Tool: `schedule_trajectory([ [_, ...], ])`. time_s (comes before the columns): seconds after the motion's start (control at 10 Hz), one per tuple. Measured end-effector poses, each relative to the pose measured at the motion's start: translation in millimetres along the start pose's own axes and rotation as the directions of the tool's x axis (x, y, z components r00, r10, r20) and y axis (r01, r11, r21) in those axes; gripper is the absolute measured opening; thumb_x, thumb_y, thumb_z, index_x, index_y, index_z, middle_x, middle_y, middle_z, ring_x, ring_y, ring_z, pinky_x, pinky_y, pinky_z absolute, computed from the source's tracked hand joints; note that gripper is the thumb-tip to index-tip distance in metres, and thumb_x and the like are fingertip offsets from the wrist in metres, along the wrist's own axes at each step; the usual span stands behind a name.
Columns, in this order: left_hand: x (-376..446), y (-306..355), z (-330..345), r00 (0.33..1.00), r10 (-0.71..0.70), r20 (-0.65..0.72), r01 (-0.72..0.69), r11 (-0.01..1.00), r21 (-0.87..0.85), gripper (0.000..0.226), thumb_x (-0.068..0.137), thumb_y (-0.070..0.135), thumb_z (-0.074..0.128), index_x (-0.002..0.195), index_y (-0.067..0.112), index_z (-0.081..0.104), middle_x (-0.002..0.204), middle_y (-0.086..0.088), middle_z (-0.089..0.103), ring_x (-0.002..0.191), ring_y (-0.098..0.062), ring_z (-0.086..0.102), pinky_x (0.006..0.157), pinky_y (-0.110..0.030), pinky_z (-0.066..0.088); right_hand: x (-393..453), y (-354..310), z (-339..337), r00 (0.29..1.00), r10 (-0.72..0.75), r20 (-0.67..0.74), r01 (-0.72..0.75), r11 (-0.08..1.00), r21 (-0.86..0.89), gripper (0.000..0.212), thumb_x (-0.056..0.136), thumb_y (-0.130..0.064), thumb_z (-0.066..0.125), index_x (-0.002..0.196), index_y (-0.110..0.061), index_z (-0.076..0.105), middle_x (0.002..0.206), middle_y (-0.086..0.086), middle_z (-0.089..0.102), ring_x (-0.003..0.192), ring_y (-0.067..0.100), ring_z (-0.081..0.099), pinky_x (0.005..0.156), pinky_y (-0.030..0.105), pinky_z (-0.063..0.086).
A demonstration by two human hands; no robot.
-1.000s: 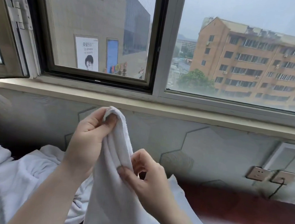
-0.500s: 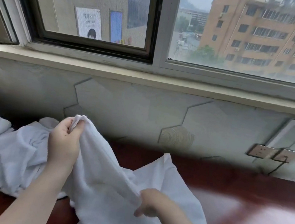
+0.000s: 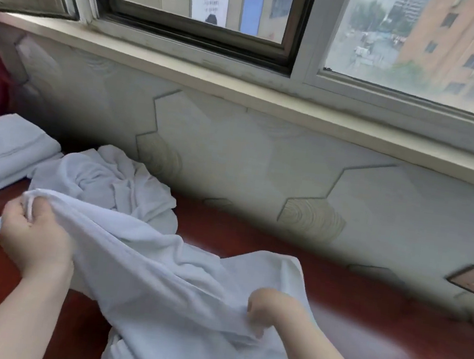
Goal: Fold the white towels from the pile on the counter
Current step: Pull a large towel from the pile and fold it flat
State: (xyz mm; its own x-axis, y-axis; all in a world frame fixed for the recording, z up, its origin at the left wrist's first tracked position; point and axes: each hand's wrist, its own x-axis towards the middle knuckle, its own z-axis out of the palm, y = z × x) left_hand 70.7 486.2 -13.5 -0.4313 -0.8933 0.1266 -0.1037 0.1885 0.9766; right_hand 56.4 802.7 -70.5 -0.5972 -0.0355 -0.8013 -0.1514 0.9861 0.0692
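Pinching the towel point(image 3: 160, 274) edge in both closed hands, left hand point(image 3: 34, 237) and right hand point(image 3: 269, 308), we are needing to pull it taut and flat over the surface point(image 3: 375, 328) before folding.

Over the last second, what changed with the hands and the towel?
Both hands came down and spread apart. The left hand lowered its gripped corner from chest height toward the counter; the right hand slid along the towel edge and out to the right, stretching it wide. Neither hand let go. The crumpled pile and folded stack stayed put.
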Motion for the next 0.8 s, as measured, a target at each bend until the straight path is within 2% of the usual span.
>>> schedule_trajectory([
  [0.1,-2,-5,-10,1.000,-0.003,0.011,0.001,0.991,0.137,0.021,0.095,0.028,0.036,0.074,0.032,0.038,0.093,-0.004,0.043,0.067,-0.014,0.036,0.079,-0.032,0.028,15,32,-6,0.941,0.067,-0.330,-0.047,0.996,0.070,0.051,0.088,-0.015,0.049,0.137,-0.027,0.042,0.132,-0.001,0.052,0.126,0.021,0.042,0.102,0.035,0.030],
  [0.2,-1,-17,-18,0.998,-0.060,-0.012,0.061,0.983,0.174,0.022,0.092,0.035,0.035,0.070,0.036,0.035,0.087,-0.004,0.042,0.074,-0.020,0.038,0.078,-0.037,0.029,30,52,-7,0.911,0.172,-0.374,-0.157,0.985,0.073,0.045,0.092,-0.016,0.037,0.135,-0.028,0.047,0.140,-0.001,0.045,0.132,0.021,0.031,0.102,0.034,0.027],
  [0.3,-4,-23,-20,0.996,-0.087,-0.006,0.087,0.977,0.197,0.019,0.089,0.042,0.035,0.070,0.037,0.038,0.088,-0.004,0.044,0.089,-0.020,0.040,0.069,-0.035,0.034,37,58,-3,0.880,0.207,-0.427,-0.179,0.978,0.105,0.052,0.094,-0.016,0.035,0.145,-0.026,0.031,0.157,0.002,0.019,0.137,0.024,0.023,0.105,0.035,0.027],
  [0.4,-15,-24,-14,0.998,-0.047,0.029,0.041,0.982,0.183,0.025,0.096,0.029,0.041,0.072,0.031,0.040,0.093,-0.009,0.047,0.086,-0.022,0.041,0.061,-0.025,0.030,50,62,3,0.867,0.259,-0.426,-0.176,0.958,0.224,0.058,0.094,-0.015,0.035,0.149,-0.028,0.021,0.160,0.010,-0.001,0.144,0.031,0.009,0.112,0.041,0.023],
  [0.5,-36,-22,-4,0.995,-0.026,0.101,0.015,0.994,0.104,0.025,0.092,0.027,0.049,0.072,0.013,0.049,0.079,-0.010,0.049,0.077,-0.023,0.045,0.066,-0.035,0.035,55,59,5,0.878,0.316,-0.360,-0.167,0.906,0.388,0.053,0.094,-0.015,0.034,0.147,-0.020,0.028,0.157,0.013,0.013,0.139,0.033,0.023,0.107,0.039,0.031],
  [0.6,-48,-24,4,0.968,-0.012,0.251,-0.016,0.994,0.109,0.035,0.093,0.028,0.054,0.076,-0.002,0.049,0.070,-0.010,0.049,0.070,-0.023,0.045,0.068,-0.036,0.035,57,58,3,0.852,0.306,-0.425,-0.081,0.879,0.471,0.052,0.092,-0.008,0.035,0.144,-0.014,0.033,0.148,0.006,0.029,0.128,0.028,0.035,0.096,0.035,0.038],
  [0.7,-64,-22,14,0.925,0.016,0.378,-0.058,0.993,0.098,0.038,0.096,0.027,0.053,0.076,-0.005,0.047,0.068,-0.014,0.045,0.066,-0.021,0.041,0.062,-0.033,0.032,59,62,2,0.817,0.291,-0.498,0.009,0.857,0.516,0.059,0.090,-0.006,0.040,0.147,-0.016,0.029,0.141,0.006,0.041,0.125,0.027,0.041,0.096,0.035,0.039],
  [0.8,-87,-18,23,0.880,0.037,0.473,-0.083,0.994,0.077,0.034,0.095,0.023,0.055,0.067,0.006,0.049,0.060,-0.007,0.042,0.059,-0.018,0.039,0.052,-0.021,0.031,59,67,2,0.809,0.274,-0.520,0.103,0.806,0.583,0.062,0.085,-0.004,0.044,0.145,-0.019,0.033,0.132,0.008,0.049,0.119,0.028,0.050,0.091,0.032,0.041],
])
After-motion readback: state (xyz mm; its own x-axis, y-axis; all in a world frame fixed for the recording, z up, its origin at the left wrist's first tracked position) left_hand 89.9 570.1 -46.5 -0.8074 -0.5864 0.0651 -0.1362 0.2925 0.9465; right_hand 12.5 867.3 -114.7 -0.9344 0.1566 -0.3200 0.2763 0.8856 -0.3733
